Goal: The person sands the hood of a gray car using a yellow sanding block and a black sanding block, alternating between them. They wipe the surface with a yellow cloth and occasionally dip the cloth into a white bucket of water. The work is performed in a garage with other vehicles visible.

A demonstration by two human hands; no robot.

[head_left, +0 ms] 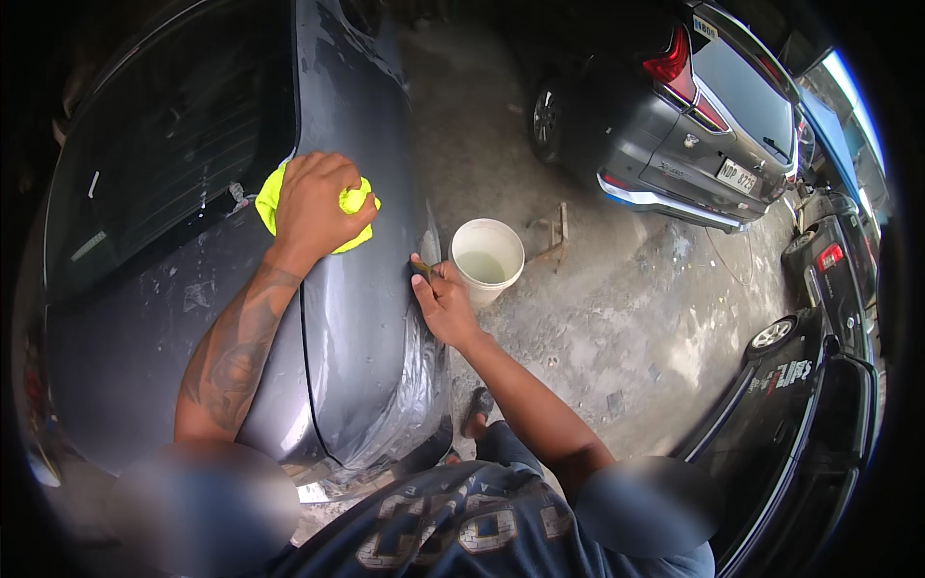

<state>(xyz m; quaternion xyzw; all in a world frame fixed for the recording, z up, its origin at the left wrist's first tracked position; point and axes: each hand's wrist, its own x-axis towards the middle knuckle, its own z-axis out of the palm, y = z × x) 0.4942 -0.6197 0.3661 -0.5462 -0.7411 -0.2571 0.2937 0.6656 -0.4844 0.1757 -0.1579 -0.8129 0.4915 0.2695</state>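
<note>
My left hand [313, 202] presses a bright yellow-green cloth [271, 199] onto the grey car's [361, 318] rear body beside the back window, fingers curled over it. Part of the cloth bunches out past my fingertips. At the car's side edge, my right hand [445, 303] is closed, pinching a small flat olive-brown piece [422, 268] between thumb and fingers; its kind is unclear. Wet streaks and glossy patches show on the paint near both hands. Right beside my right hand stands a white bucket [487, 226] with cloudy liquid inside.
A dark grey car [665, 144] is parked at the far right, and a black vehicle [771, 414] stands at the near right. Behind the bucket, a small frame-like stand [561, 231] rests on the stained concrete floor [617, 318]. My sandaled foot [477, 412] is close to the car.
</note>
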